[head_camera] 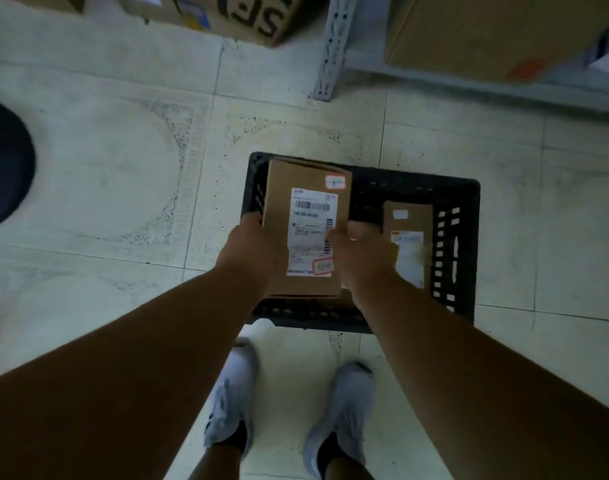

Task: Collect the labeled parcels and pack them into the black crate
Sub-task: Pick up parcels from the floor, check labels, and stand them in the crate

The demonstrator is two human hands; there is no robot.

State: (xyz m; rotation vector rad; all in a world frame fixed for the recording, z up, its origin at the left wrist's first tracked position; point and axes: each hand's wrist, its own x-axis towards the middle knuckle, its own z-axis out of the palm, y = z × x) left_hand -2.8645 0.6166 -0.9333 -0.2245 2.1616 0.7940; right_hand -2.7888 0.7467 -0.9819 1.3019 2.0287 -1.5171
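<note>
Pale tiled floor (123, 174) fills the view. Far right: grey metal shelf (330, 50) carrying a big cardboard carton (486, 29); far centre: another carton printed with black letters (240, 12), standing on the floor. Dark round object (1, 164) at left edge, blurred, cannot identify. Black crate (458, 244) sits on the floor in the middle, slotted walls, directly beyond two grey shoes (341, 410). Large labeled parcel (306, 230), brown cardboard, white shipping label face up, two small red-edged stickers, held over the crate's left half; cannot tell whether it touches the bottom. Smaller labeled parcel (408, 237) lies inside the crate at the right, near the right wall. Left hand (254, 247) grips the large parcel's left edge, fingers wrapped under and hidden. Right hand (358, 251) grips its right edge, fingers curled over onto the label.
</note>
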